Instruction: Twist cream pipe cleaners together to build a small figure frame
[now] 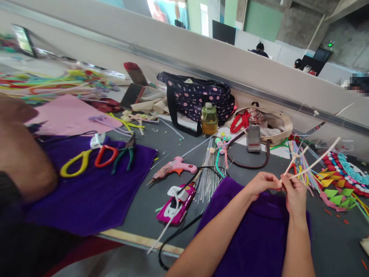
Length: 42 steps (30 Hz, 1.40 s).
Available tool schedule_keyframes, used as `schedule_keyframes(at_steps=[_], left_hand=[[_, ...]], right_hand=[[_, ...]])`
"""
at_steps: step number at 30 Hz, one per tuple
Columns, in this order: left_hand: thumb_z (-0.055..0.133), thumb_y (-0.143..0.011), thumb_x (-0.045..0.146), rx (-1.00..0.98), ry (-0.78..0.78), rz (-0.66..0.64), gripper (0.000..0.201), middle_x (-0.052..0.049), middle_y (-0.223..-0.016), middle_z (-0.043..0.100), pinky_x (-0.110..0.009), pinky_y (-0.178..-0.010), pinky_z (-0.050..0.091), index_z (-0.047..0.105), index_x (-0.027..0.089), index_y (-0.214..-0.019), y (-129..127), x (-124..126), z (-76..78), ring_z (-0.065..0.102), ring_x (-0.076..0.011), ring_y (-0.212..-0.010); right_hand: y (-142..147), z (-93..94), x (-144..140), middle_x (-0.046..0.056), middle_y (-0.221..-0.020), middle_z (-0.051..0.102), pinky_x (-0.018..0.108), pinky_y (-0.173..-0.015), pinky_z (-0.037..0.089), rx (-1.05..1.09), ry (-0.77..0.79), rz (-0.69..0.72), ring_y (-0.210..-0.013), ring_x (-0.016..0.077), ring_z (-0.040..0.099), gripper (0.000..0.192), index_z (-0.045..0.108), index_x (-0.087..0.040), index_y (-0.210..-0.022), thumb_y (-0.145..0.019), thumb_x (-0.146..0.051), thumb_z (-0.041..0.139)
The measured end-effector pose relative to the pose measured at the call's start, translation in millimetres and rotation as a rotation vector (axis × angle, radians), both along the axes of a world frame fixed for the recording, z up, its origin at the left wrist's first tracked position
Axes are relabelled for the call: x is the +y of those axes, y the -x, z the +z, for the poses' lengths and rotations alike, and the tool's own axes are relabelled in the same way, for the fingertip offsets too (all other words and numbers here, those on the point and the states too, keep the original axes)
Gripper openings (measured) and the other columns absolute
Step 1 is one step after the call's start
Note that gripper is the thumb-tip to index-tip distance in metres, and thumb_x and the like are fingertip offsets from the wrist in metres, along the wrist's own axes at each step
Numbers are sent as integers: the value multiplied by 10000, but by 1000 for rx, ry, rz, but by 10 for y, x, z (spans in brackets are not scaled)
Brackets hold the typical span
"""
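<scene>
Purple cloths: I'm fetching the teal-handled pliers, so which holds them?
The left cloth, beneath the pliers; the right cloth lies nearer the left hand and right hand.

You have a spotted bag (190,96) behind a bottle (209,120), an open beige bag (279,120) beside them, and, past the partition (178,48), a black screen (224,32).

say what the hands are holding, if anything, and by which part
The left hand and right hand pinch pale stems near their lower ends, where they converge; the upper ends stick out free.
</scene>
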State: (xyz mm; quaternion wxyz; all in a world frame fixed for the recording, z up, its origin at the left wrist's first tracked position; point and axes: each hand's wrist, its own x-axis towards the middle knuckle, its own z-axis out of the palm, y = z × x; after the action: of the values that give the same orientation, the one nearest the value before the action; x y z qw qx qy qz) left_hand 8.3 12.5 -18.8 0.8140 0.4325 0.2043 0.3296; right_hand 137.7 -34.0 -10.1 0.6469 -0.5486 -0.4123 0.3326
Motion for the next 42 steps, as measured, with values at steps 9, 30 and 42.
schedule_keyframes(at_steps=[9,30,42], left_hand=[[759,-600,329,494,-544,313,284,23,-648,579,-196,-521,342,625,149,-774,3,34,10,489,-93,-575],[715,-639,307,276,-384,382,205,13,-528,551,-212,-499,284,657,111,-623,-114,-6,-83,415,-81,-500],[823,-532,367,-16,-95,109,327,-26,-614,639,-224,-611,399,685,97,-654,0,-4,28,531,-90,-565]], right_hand=[[-62,-131,72,15,-602,608,235,-485,398,-231,71,-129,-526,132,491,383,687,-129,-834,-696,-486,687],[-28,-75,39,75,-806,708,286,-597,474,-347,21,-62,-681,190,611,287,719,-154,-856,-761,-414,643],[-19,-57,34,52,-781,679,243,-512,443,-133,-55,9,-616,149,561,245,708,-170,-781,-694,-400,713]])
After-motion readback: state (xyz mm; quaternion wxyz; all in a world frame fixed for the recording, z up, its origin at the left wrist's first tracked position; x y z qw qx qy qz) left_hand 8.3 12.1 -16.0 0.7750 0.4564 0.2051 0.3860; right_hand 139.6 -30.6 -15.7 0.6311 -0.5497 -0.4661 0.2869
